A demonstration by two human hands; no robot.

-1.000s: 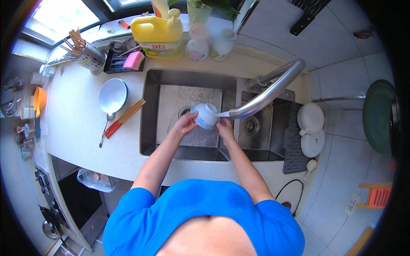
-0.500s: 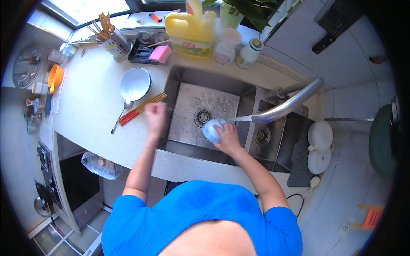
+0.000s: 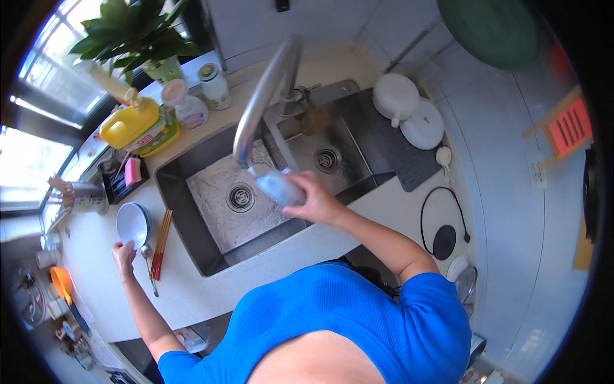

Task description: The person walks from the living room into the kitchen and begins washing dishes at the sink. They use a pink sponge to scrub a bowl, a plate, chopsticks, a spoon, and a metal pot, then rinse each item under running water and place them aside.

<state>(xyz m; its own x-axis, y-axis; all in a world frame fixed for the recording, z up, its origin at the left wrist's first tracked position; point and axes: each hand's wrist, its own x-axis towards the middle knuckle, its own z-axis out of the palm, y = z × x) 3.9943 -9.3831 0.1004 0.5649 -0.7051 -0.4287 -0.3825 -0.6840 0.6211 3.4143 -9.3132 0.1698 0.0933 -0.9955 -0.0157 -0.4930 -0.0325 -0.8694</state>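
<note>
My right hand (image 3: pixel 314 200) is closed around a small pale-blue bowl (image 3: pixel 276 187), tilted beneath the tap's spout (image 3: pixel 243 150) over the sink. Water wets the floor of the large sink basin (image 3: pixel 214 214). On the counter at left, my left hand (image 3: pixel 123 257) pinches the near rim of a white bowl (image 3: pixel 131 222), which seems stacked on another one. A metal spoon (image 3: pixel 146 252) lies right beside that hand, and several wooden chopsticks with red ends (image 3: pixel 162 246) lie between it and the sink.
Behind the sink stand a yellow jug (image 3: pixel 137 125), a white bottle (image 3: pixel 187 105) and a jar (image 3: pixel 214 86). A black tray (image 3: pixel 118 185) carries a pink sponge (image 3: pixel 132 171). White lidded dishes (image 3: pixel 395 99) sit right of the smaller basin (image 3: pixel 332 144). A black cord (image 3: pixel 423 214) curls on the right counter.
The view has turned to the right. My left hand has gone from beside the sink to the white bowl's rim. My right hand has brought the small bowl up close under the spout.
</note>
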